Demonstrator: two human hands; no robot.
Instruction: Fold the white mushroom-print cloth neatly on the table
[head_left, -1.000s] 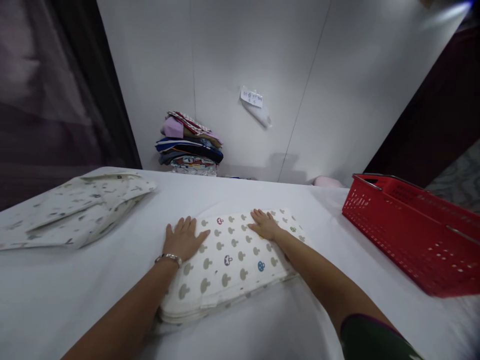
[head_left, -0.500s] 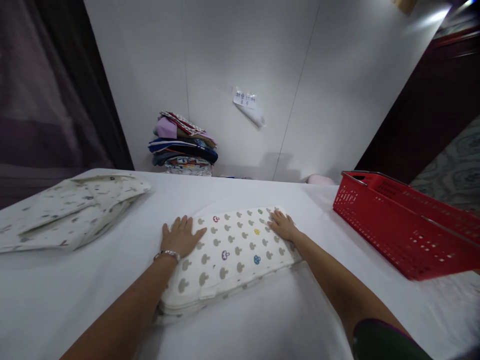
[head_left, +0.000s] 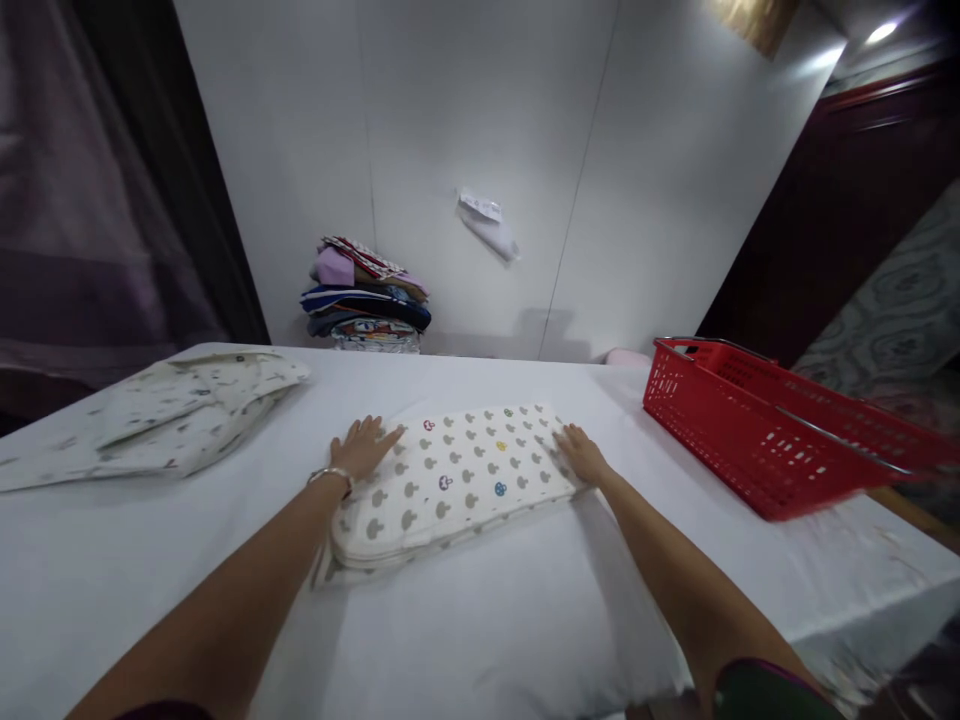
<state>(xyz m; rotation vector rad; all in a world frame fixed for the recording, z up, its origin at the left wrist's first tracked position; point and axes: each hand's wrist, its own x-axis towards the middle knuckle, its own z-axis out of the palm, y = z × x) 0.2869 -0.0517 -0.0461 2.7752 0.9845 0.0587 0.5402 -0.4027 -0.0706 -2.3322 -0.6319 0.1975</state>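
A folded white cloth (head_left: 465,475) with grey mushroom prints and a few coloured ones lies flat in front of me, its layers showing along the near edge. My left hand (head_left: 361,450), a bracelet at its wrist, rests with fingers spread at the cloth's left far corner. At the right end, my right hand (head_left: 583,455) lies with fingers apart against the cloth's edge, slightly blurred. Neither hand grips anything.
Another printed white cloth (head_left: 202,410) lies loosely at the left of the white table (head_left: 480,620). A red basket (head_left: 750,430) stands on the right. Behind the table's far edge is a stack of folded clothes (head_left: 367,300) by the wall.
My right hand has slid from on top of the cloth outward to its right edge. My left hand still touches the left side. The whole view has shifted slightly.
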